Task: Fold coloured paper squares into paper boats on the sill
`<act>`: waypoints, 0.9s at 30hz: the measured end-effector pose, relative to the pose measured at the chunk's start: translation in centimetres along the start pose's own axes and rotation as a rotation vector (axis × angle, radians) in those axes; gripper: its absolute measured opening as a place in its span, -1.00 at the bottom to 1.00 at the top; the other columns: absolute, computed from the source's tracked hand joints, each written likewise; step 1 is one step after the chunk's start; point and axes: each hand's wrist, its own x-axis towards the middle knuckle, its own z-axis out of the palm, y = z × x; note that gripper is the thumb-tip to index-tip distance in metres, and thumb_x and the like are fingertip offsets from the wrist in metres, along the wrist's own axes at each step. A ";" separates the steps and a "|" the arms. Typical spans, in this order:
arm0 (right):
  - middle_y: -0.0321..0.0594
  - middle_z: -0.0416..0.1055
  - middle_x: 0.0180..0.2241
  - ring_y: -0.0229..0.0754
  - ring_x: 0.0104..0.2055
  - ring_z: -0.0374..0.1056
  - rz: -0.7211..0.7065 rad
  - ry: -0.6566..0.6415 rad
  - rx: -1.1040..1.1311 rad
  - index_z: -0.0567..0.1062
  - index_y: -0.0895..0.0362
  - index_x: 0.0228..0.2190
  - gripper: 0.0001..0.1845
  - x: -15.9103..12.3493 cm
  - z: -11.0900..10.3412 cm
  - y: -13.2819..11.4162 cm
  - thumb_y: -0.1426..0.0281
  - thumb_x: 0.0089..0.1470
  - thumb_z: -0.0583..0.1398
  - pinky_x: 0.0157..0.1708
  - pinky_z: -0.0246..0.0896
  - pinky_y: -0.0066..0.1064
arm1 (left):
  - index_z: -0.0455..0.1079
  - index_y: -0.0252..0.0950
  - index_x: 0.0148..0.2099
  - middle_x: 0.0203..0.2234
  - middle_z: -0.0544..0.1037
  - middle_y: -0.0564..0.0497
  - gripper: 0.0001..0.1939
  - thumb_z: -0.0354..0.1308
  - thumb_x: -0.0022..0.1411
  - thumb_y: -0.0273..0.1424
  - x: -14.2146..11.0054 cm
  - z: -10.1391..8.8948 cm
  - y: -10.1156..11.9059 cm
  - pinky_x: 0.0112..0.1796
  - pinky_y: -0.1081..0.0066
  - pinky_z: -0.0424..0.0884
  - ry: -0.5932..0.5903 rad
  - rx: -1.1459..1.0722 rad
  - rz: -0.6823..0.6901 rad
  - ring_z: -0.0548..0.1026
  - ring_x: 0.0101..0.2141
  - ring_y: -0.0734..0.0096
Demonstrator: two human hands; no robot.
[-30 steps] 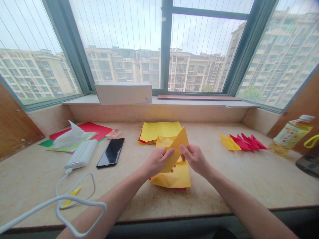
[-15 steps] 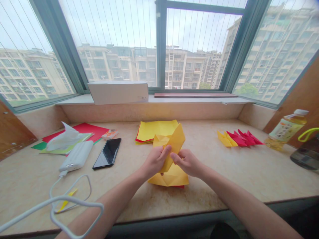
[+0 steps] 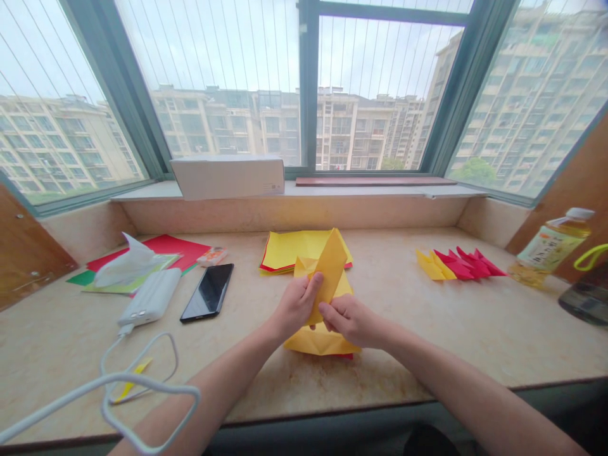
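Observation:
Both hands hold a folded yellow sheet of paper (image 3: 331, 259) above the counter, its pointed end up. My left hand (image 3: 297, 301) grips its left side, thumb lying on the front face. Lower down, my right hand (image 3: 349, 318) pinches the right edge between thumb and curled fingers. Under the hands lies more creased yellow paper (image 3: 323, 342), with a bit of red paper below it; the hands cover part of it. Just behind rests a stack of yellow and red sheets (image 3: 294, 247).
To the left are a black phone (image 3: 208, 292), a white power bank (image 3: 151, 296) with a looping cable (image 3: 156, 380), a tissue pack (image 3: 126, 266) and red sheets (image 3: 183, 250). At right stand folded yellow and red papers (image 3: 458, 263), a drink bottle (image 3: 546, 247) and a dark bottle (image 3: 586, 301).
The folded yellow paper has turned and looks narrower, more edge-on. My right hand has slid slightly left and down along its edge, and the view has shifted a little.

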 end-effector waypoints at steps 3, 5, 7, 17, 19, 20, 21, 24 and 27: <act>-0.36 0.15 -0.69 -0.36 -0.63 -0.02 0.013 -0.011 -0.004 0.33 0.14 -0.66 -0.41 0.1 -0.1 0.2 0.08 0.29 -0.02 -0.64 -0.14 -0.48 | 0.31 -0.35 -0.41 -0.69 0.45 0.02 -0.36 -0.05 0.21 0.19 0.2 -0.1 -0.3 -0.74 0.54 0.32 -0.005 -0.017 -0.003 0.42 -0.73 0.46; -0.37 0.14 -0.66 -0.36 -0.62 -0.02 0.017 0.027 -0.006 0.35 0.14 -0.62 -0.42 0.4 -0.4 0.5 0.05 0.28 -0.02 -0.63 -0.15 -0.48 | 0.29 -0.34 -0.38 -0.68 0.44 0.04 -0.38 -0.04 0.21 0.19 0.4 -0.2 -0.4 -0.73 0.53 0.35 0.023 -0.031 0.022 0.42 -0.72 0.46; -0.37 0.16 -0.64 -0.35 -0.60 0.01 0.003 0.083 0.015 0.36 0.15 -0.59 -0.42 0.8 -0.9 1.2 0.01 0.27 -0.03 -0.61 -0.11 -0.48 | 0.29 -0.34 -0.31 -0.64 0.45 0.05 -0.40 -0.05 0.23 0.17 0.6 -0.5 -0.6 -0.71 0.53 0.35 0.048 -0.045 0.047 0.43 -0.70 0.46; -0.30 0.35 -0.52 -0.27 -0.49 0.23 -0.057 0.381 0.065 0.45 0.14 -0.38 -0.67 1.7 -2.5 2.8 0.11 0.17 0.16 -0.52 0.13 -0.47 | 0.06 -0.24 0.28 -0.17 0.51 -0.12 -0.31 -0.17 0.32 0.12 -0.1 -0.7 0.0 -0.46 0.39 0.46 -0.004 -0.062 0.067 0.54 -0.44 0.35; -0.28 0.40 -0.48 -0.27 -0.50 0.25 -0.057 0.362 0.110 0.49 0.13 -0.30 -0.72 1.7 -2.3 2.4 0.16 0.15 0.19 -0.53 0.15 -0.48 | 0.14 -0.26 0.26 -0.18 0.51 -0.11 -0.35 -0.18 0.35 0.08 -0.1 -0.8 0.1 -0.30 0.36 0.46 0.052 0.017 0.077 0.54 -0.27 0.28; -0.28 0.42 -0.47 -0.28 -0.51 0.24 -0.052 0.344 0.130 0.50 0.12 -0.27 -0.73 1.7 -2.2 2.3 0.18 0.14 0.20 -0.55 0.14 -0.48 | 0.16 -0.27 0.25 -0.18 0.51 -0.11 -0.37 -0.16 0.35 0.05 0.0 -0.8 0.0 -0.25 0.36 0.44 0.067 0.046 0.078 0.52 -0.21 0.26; -0.28 0.42 -0.47 -0.29 -0.54 0.23 -0.042 0.335 0.155 0.50 0.12 -0.24 -0.72 1.7 -2.2 2.2 0.18 0.13 0.19 -0.57 0.14 -0.49 | 0.16 -0.27 0.25 -0.18 0.51 -0.11 -0.39 -0.12 0.35 0.03 0.1 -0.8 -0.1 -0.24 0.35 0.43 0.066 0.061 0.071 0.51 -0.21 0.25; -0.32 0.38 -0.53 -0.34 -0.62 0.18 0.003 0.360 0.236 0.49 0.13 -0.19 -0.63 1.9 -2.3 2.5 0.11 0.19 0.11 -0.64 0.12 -0.51 | 0.15 -0.30 0.24 -0.19 0.52 -0.12 -0.39 -0.02 0.32 -0.01 0.6 -1.0 -0.7 -0.31 0.35 0.40 0.028 0.046 0.028 0.51 -0.31 0.29; -0.30 0.36 -0.52 -0.32 -0.63 0.24 0.018 0.435 0.256 0.47 0.15 -0.17 -0.47 2.0 -2.9 2.8 -0.01 0.25 -0.03 -0.66 0.16 -0.49 | 0.23 -0.34 0.17 -0.26 0.54 -0.12 -0.42 0.02 0.29 -0.02 1.1 -1.3 -1.4 -0.34 0.36 0.38 0.101 0.075 0.013 0.52 -0.35 0.28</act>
